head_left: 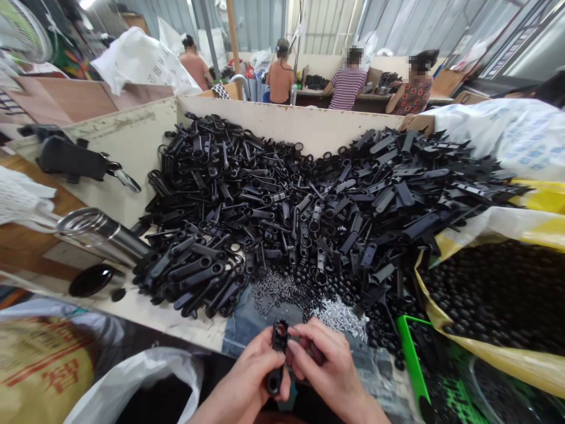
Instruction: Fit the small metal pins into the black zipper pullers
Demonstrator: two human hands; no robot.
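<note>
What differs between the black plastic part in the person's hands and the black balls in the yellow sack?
The black plastic part is long with a round hole at each end, while the black balls are small and round. The part stands upright, held between the left hand and right hand, while the balls lie loose in a heap in the yellow sack. Both are black.

Left hand (242, 377) and right hand (329, 368) close together at bottom centre, fingers (304, 353) curled inward, wrists angled apart.

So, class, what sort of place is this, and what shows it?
Probably a small assembly workshop: a low-walled bin heaped with black plastic parts, loose silver screws, and a co-worker at a bench.
</note>
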